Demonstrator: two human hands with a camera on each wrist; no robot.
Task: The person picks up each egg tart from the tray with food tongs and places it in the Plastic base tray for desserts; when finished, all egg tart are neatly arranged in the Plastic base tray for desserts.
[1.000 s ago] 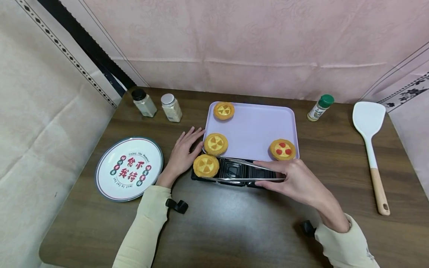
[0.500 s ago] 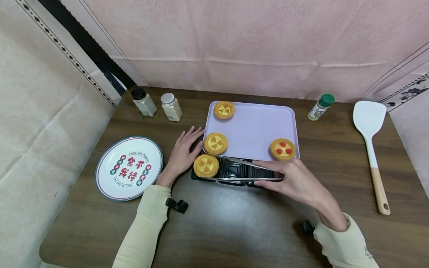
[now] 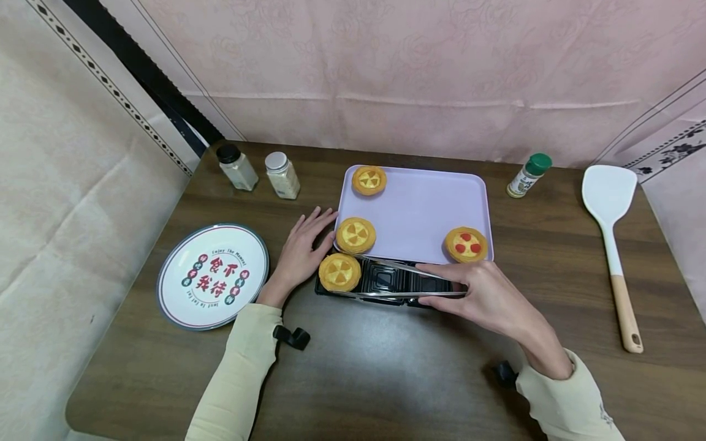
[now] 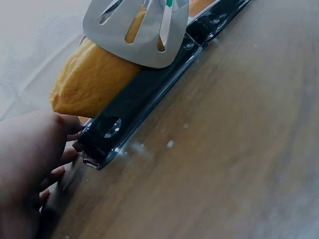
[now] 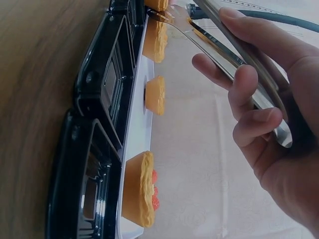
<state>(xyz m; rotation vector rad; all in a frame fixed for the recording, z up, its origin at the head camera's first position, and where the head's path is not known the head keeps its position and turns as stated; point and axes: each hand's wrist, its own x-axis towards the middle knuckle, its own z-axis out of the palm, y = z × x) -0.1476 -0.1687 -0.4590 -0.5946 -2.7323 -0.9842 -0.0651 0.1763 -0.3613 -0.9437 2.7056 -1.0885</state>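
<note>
My right hand point(image 3: 485, 294) grips metal tongs point(image 3: 397, 295), fingers on one arm and thumb on the other. The tongs lie spread above a black plastic tray point(image 3: 384, 278) with several square compartments. Their tips flank a yellow-topped tart point(image 3: 339, 272) in the leftmost compartment. In the left wrist view, a slotted tong end point(image 4: 114, 42) overlaps the tart's side. My left hand point(image 3: 300, 254) lies with fingers extended at the left end of the trays, beside that tart. In the right wrist view, the black tray's right compartments point(image 5: 102, 99) hold nothing.
Behind is a lilac tray point(image 3: 419, 208) bearing two yellow-topped tarts point(image 3: 355, 235) and one red-dotted tart point(image 3: 466, 245). A round lettered plate point(image 3: 212, 312) lies left. Two shakers point(image 3: 284, 180) stand back left. A green-capped bottle point(image 3: 524, 180) and white spatula point(image 3: 609, 196) are right.
</note>
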